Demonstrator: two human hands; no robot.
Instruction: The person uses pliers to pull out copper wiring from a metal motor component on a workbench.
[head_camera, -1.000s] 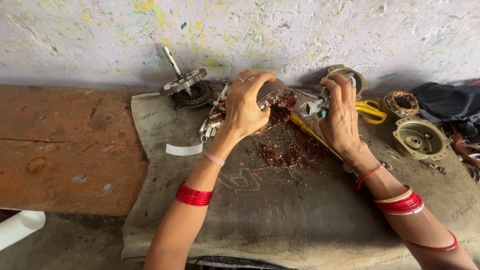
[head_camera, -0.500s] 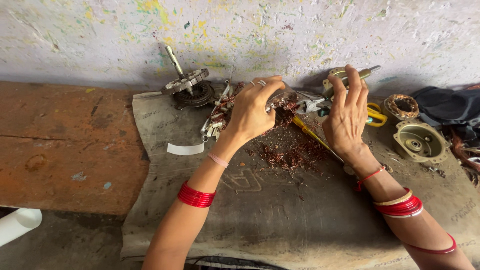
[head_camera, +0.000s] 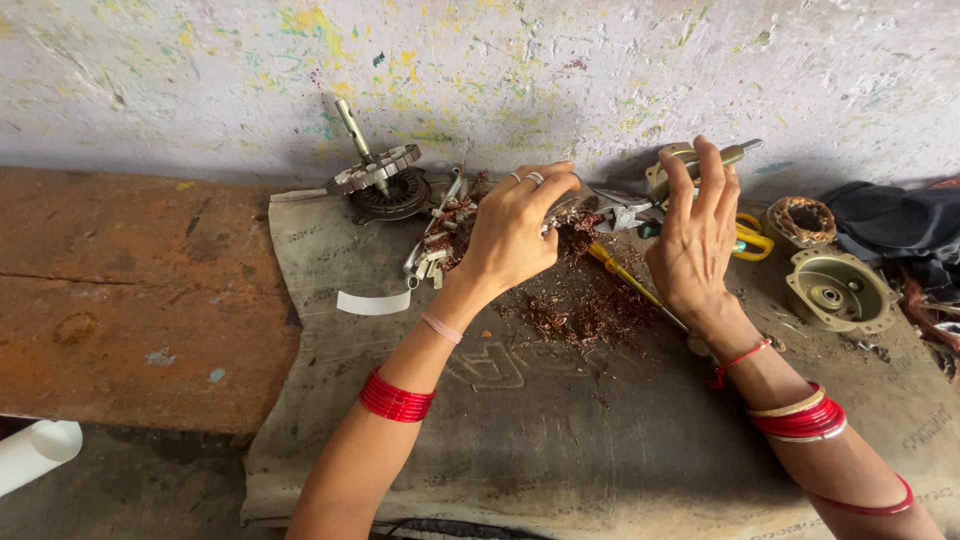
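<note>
Curled fingers of the left hand (head_camera: 515, 235) close its grip over a dark metal motor part (head_camera: 572, 205), only a sliver of which shows past the knuckles at about 2 o'clock from the hand; two rings sit on those fingers. At 3 o'clock from it, the right hand (head_camera: 695, 240) has its fingers raised and nearly straight, the grip pinching a slim metal tool (head_camera: 718, 158) whose tip points out toward 2 o'clock against the wall.

Between and below the two hands, at 6 o'clock, lies a loose heap of copper wire scraps (head_camera: 575, 315) on the burlap sack (head_camera: 560, 440) that covers the surface. One yellow-handled screwdriver (head_camera: 625, 278) slants through the scraps, passing under the right wrist. One pair of yellow-handled scissors (head_camera: 748, 238) lies just beside the right hand at 3 o'clock.

Farther right there is one coil of copper winding (head_camera: 797, 220) and one round metal motor housing (head_camera: 838, 290), near each other. At 10 o'clock from the left hand stands one rotor with a shaft (head_camera: 375, 175), tilted, resting on a dark ring. A bundle of pale metal strips (head_camera: 435, 240) lies just left of the left hand, and one white strip (head_camera: 372, 302) below it.

A stack of red bangles rings each forearm.
</note>
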